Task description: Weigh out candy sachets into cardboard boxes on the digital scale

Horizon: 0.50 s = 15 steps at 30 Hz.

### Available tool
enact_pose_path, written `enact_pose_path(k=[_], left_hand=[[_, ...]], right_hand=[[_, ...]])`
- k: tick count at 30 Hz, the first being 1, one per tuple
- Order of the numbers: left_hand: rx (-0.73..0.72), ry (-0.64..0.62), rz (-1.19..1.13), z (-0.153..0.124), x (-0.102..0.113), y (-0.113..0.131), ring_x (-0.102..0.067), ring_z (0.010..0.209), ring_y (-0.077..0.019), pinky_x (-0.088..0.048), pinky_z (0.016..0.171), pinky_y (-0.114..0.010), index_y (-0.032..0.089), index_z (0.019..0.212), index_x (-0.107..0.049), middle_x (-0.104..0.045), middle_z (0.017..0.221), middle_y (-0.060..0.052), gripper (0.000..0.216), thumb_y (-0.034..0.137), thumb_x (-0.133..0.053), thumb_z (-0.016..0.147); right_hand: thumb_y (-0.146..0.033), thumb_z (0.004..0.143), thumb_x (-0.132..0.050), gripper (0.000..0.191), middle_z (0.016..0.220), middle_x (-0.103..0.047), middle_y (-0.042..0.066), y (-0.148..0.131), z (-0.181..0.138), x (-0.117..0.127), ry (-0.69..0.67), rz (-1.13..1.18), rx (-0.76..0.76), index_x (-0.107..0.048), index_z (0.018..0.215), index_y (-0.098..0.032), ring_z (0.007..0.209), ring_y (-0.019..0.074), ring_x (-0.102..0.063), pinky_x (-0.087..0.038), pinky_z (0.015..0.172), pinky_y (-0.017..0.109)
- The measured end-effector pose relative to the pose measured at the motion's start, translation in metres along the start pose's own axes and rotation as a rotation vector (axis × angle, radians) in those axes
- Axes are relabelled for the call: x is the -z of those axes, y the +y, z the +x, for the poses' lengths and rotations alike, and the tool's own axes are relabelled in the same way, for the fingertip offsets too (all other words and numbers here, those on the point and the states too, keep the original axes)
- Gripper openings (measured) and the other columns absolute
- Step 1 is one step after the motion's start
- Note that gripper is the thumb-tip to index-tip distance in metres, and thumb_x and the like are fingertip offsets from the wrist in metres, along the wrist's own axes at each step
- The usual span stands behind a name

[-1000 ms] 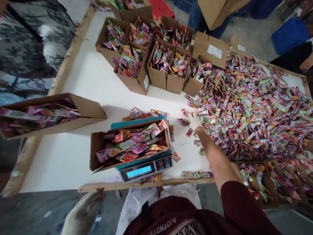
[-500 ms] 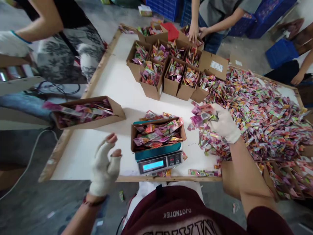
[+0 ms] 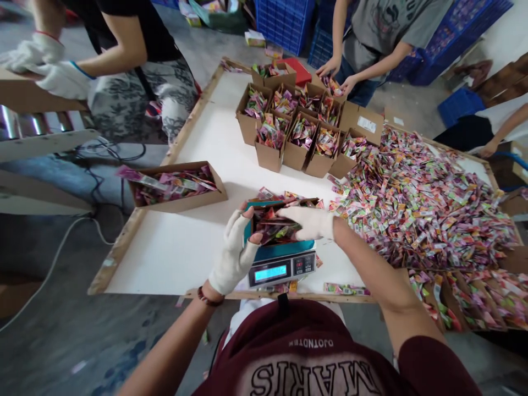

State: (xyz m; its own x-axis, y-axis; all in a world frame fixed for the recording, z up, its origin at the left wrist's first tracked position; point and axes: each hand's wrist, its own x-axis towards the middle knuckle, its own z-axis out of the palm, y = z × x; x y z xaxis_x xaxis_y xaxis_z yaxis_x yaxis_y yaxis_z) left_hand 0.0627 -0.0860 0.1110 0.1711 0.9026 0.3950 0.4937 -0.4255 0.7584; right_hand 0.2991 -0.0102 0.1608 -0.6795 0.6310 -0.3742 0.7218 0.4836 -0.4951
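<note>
A cardboard box (image 3: 252,221) full of small colourful sachets (image 3: 274,234) sits on the teal platform of a digital scale (image 3: 282,269) with a lit display. My left hand (image 3: 235,250), in a white glove with bare fingertips, is at the box's left end, thumb and fingers apart. My right hand (image 3: 311,221), gloved in white, reaches across the box from the right. Its fingers stretch out over the sachets inside, and the palm hides the box's right part.
A large heap of sachets (image 3: 429,203) covers the table's right side. Filled boxes (image 3: 295,148) stand at the back, and another filled box (image 3: 181,203) is at the left. Several more boxes (image 3: 466,300) stand front right. Co-workers (image 3: 375,49) work around the table (image 3: 165,258).
My right hand has brought sachets from the heap's edge to the box on the scale. My left hand has moved right and up to the box's left end.
</note>
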Motion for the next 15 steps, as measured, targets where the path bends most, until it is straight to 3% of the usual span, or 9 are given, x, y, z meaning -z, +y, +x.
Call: enact_pose_path(k=[3, 5, 7, 11, 15], left_hand=[[-0.001, 0.042, 0.012, 0.003, 0.012, -0.004, -0.045, 0.146, -0.0305, -0.042, 0.12, -0.052, 0.019, 0.142, -0.051, -0.047, 0.155, -0.018, 0.044, 0.033, -0.053, 0.1], [0.01, 0.06, 0.03, 0.002, 0.018, -0.007, -0.05, 0.142, -0.03, -0.045, 0.117, -0.051, 0.018, 0.135, -0.056, -0.052, 0.15, -0.018, 0.038, 0.031, -0.056, 0.099], [0.04, 0.065, 0.051, 0.001, 0.025, -0.01, -0.056, 0.136, -0.0294, -0.048, 0.114, -0.051, 0.018, 0.129, -0.06, -0.057, 0.145, -0.017, 0.034, 0.03, -0.057, 0.097], [0.075, 0.059, 0.084, 0.005, 0.036, -0.009, -0.061, 0.128, -0.028, -0.05, 0.111, -0.051, 0.019, 0.122, -0.064, -0.063, 0.137, -0.014, 0.028, 0.03, -0.057, 0.096], [0.041, 0.04, 0.089, 0.027, 0.043, 0.001, -0.063, 0.124, -0.0249, -0.051, 0.11, -0.047, 0.019, 0.117, -0.066, -0.066, 0.132, -0.012, 0.025, 0.028, -0.055, 0.096]], right_hand=[[-0.022, 0.089, -0.065, 0.05, 0.138, -0.063, 0.011, -0.003, -0.049, 0.018, 0.361, 0.142, 0.04, -0.059, 0.138, -0.018, 0.126, 0.0233, -0.061, -0.048, 0.111, 0.04], [-0.026, 0.096, -0.057, 0.035, 0.128, -0.069, 0.008, -0.001, -0.085, 0.016, 0.602, 0.184, -0.046, -0.064, 0.13, -0.021, 0.118, 0.021, -0.065, -0.051, 0.106, 0.04], [-0.031, 0.099, -0.056, 0.027, 0.12, -0.072, 0.007, 0.005, -0.117, 0.003, 0.753, 0.201, -0.174, -0.067, 0.121, -0.022, 0.112, 0.0209, -0.068, -0.054, 0.101, 0.039], [-0.037, 0.097, -0.057, 0.026, 0.112, -0.074, 0.007, 0.021, -0.158, -0.043, 0.786, 0.283, -0.4, -0.068, 0.116, -0.022, 0.102, 0.0216, -0.071, -0.056, 0.095, 0.039], [-0.04, 0.097, -0.058, 0.027, 0.11, -0.074, 0.007, 0.023, -0.166, -0.072, 0.783, 0.29, -0.485, -0.069, 0.114, -0.022, 0.101, 0.0226, -0.071, -0.056, 0.094, 0.04]])
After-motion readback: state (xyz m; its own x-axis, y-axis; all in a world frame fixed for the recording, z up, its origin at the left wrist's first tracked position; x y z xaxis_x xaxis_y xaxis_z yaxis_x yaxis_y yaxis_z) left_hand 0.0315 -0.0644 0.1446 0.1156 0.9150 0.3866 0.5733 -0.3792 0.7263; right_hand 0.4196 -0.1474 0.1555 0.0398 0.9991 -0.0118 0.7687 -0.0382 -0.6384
